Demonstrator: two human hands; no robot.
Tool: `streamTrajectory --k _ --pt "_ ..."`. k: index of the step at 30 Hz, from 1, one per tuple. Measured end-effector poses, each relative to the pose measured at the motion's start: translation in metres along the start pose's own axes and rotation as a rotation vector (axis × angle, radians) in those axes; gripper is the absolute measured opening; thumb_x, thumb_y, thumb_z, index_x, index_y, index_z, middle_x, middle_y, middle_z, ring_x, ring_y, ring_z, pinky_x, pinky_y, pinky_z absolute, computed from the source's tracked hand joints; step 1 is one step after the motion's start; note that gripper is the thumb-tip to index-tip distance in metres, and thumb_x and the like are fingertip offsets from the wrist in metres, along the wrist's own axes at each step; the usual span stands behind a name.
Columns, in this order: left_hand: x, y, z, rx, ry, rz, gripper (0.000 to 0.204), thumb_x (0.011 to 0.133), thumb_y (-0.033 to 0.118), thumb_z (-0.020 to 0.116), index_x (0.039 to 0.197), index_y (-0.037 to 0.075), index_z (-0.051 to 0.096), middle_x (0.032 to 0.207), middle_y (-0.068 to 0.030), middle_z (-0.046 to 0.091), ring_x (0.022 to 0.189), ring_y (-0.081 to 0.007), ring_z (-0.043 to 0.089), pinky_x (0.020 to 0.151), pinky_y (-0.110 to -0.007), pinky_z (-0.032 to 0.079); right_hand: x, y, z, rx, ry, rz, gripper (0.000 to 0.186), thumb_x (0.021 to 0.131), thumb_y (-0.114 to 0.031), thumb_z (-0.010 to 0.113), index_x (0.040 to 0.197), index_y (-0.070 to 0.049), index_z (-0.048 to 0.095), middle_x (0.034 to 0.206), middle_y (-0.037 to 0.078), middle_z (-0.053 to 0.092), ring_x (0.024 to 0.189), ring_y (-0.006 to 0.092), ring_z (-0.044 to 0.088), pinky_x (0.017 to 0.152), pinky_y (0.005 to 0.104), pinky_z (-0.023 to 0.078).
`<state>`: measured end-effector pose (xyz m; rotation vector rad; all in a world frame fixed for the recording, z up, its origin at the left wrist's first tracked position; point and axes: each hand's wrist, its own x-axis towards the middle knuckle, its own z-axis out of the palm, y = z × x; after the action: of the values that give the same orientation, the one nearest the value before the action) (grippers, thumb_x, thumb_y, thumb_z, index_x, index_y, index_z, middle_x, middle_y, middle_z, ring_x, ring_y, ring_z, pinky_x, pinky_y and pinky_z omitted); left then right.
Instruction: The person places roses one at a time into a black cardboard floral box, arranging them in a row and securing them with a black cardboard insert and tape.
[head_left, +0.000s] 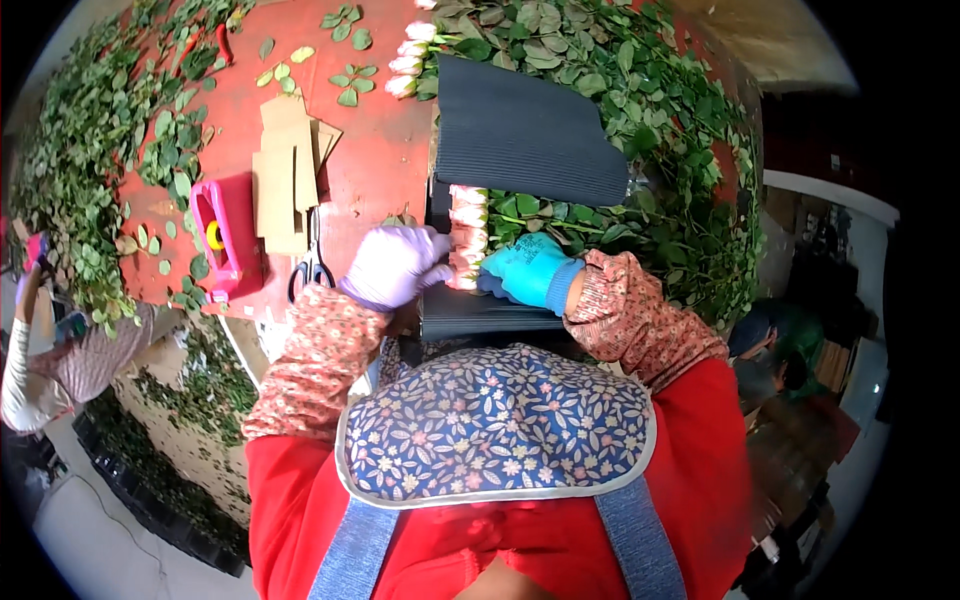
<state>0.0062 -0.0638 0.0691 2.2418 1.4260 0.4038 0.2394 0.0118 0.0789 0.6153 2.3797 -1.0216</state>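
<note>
- Against the row of pink rosebuds (467, 235), the left hand (392, 265) in a purple glove pinches the lowest buds.
- Right hand (528, 270), blue-gloved, grips the stems beside them.

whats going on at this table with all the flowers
A person in a floral apron is lining up pale pink rose heads on dark corrugated wrapping sheet at a red table. The left hand in a purple glove and the right hand in a blue glove press against the row of blooms. Black scissors and cardboard pieces lie to the left.
</note>
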Motion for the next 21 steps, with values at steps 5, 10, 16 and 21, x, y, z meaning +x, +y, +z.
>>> streamTrajectory --k 5,10,16,21 --pt "0.014 0.01 0.031 0.325 0.003 0.092 0.067 0.082 0.053 0.066 0.132 0.009 0.056 0.07 -0.0043 0.055 0.061 -0.0212 0.058 0.055 -0.039 0.044 0.001 0.009 0.012 0.068 0.099 0.019 0.018 0.086 -0.028 0.067 0.087 -0.011 0.074 0.077 0.013 0.07 0.072 0.0313 0.068 0.067 0.0435 0.053" --pt "0.017 0.013 0.047 0.444 -0.002 0.071 0.081 0.079 0.055 0.068 0.141 0.005 0.051 0.069 -0.0033 0.052 0.057 -0.0187 0.055 0.051 -0.038 0.042 0.0 0.011 0.008 -0.071 0.163 -0.074 0.023 0.087 -0.031 0.066 0.084 -0.01 0.073 0.077 0.013 0.07 0.072 0.0337 0.068 0.067 0.045 0.053" --pt "0.024 0.02 0.033 0.202 0.067 -0.038 0.082 0.076 0.04 0.076 0.14 0.0 0.046 0.079 -0.0079 0.061 0.057 -0.0222 0.058 0.048 -0.039 0.045 -0.018 -0.005 -0.035 0.082 0.349 0.09 0.039 0.093 -0.042 0.057 0.116 -0.012 0.065 0.081 0.014 0.07 0.073 0.034 0.068 0.066 0.0468 0.053" --pt "0.024 0.016 0.042 0.331 -0.012 -0.056 0.078 0.076 0.043 0.075 0.138 0.002 0.05 0.095 -0.0106 0.061 0.068 -0.0249 0.059 0.056 -0.04 0.046 0.001 0.001 -0.029 -0.192 0.258 0.252 0.055 0.095 -0.036 0.05 0.14 -0.004 0.05 0.084 0.012 0.071 0.07 0.0302 0.068 0.063 0.0469 0.051"
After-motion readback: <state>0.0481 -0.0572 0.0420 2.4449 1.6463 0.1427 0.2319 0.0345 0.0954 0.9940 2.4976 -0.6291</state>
